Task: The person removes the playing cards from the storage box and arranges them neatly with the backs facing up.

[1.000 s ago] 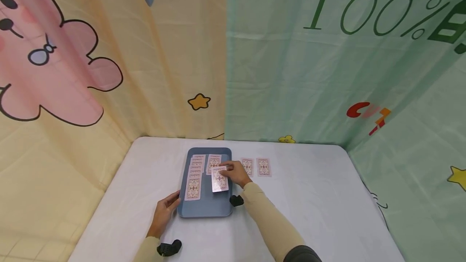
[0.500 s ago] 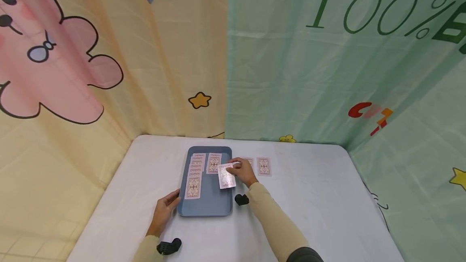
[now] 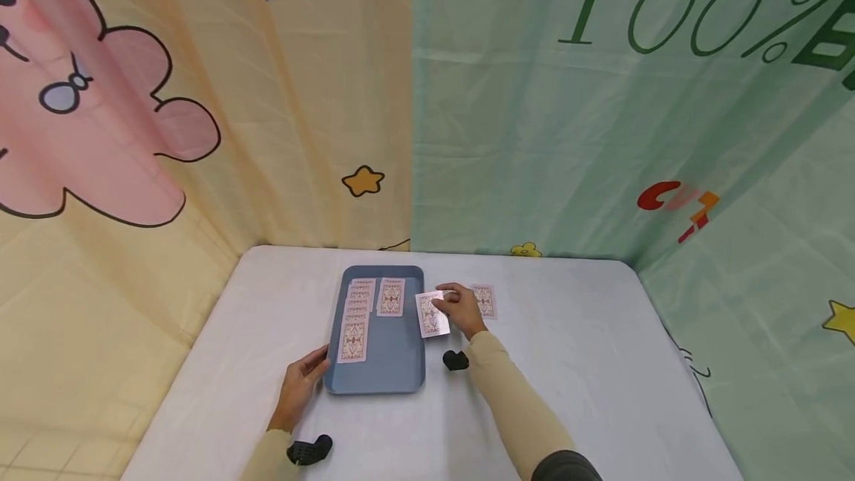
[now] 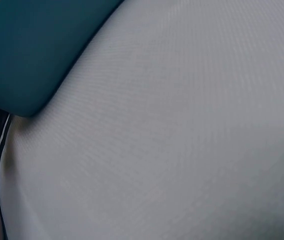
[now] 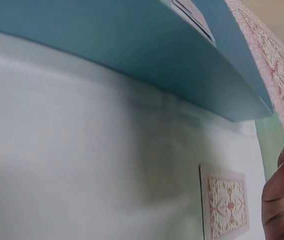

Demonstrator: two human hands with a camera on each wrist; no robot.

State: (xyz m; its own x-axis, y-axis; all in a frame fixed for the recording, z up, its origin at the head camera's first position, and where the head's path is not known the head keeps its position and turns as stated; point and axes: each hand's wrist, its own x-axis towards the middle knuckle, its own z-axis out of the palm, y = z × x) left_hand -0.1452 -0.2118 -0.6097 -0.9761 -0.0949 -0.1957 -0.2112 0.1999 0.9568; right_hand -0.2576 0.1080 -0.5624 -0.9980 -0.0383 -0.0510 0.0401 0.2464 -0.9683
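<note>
My right hand (image 3: 462, 309) pinches a playing card (image 3: 432, 315), patterned red-and-white back up, close over the right rim of the blue-grey tray (image 3: 394, 373). In the right wrist view this card is tilted above the tray wall, with fingers (image 5: 278, 192) at its lower end. My left hand (image 3: 298, 386) rests against the tray's left side near the front corner, its fingers extended along the edge. Inside the tray, a column of overlapping playing cards (image 3: 352, 338) lies at the left, and a short stack of cards (image 3: 390, 298) lies at the back right.
Another face-down card (image 3: 485, 301) lies on the white-covered table (image 3: 568, 392), right of the tray and partly behind my right hand. Printed curtains (image 3: 494, 132) hang along the table's back edge. A black strap device (image 3: 310, 450) sits on my left wrist.
My right hand has moved right from over the tray to its right rim, carrying the pinched card. It now covers the spot where a table card showed. My left hand stays in place.
</note>
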